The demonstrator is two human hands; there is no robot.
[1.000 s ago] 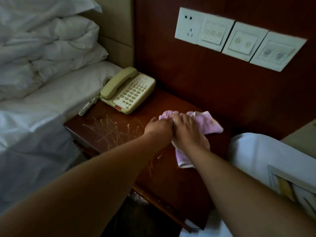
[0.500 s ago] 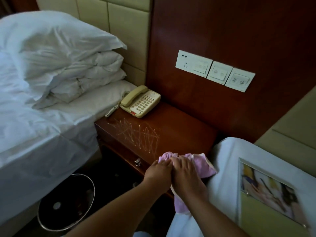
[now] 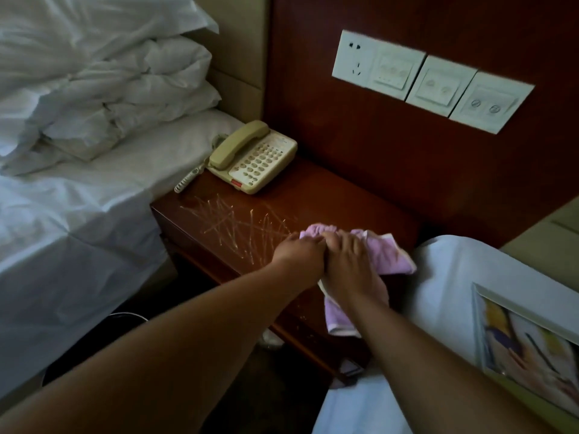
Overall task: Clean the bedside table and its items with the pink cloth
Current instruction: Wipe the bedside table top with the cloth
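Where the right hand lies flat across the pink cloth, the middle of the cloth is hidden, and only its far folds and a tail hanging over the front edge of the bedside table can be seen. The cloth is pressed onto the table's near right corner by that spread palm, while its left end is pinched in the curled fingers of the left hand — the two hands are touching. One cream telephone is set at the far left corner, well apart from the cloth, and pale criss-cross scratches are seen between them. Four wall plates are counted above. A framed picture is cut off at the right edge — its subject is blurred. Pillows are piled on the bed to the left.
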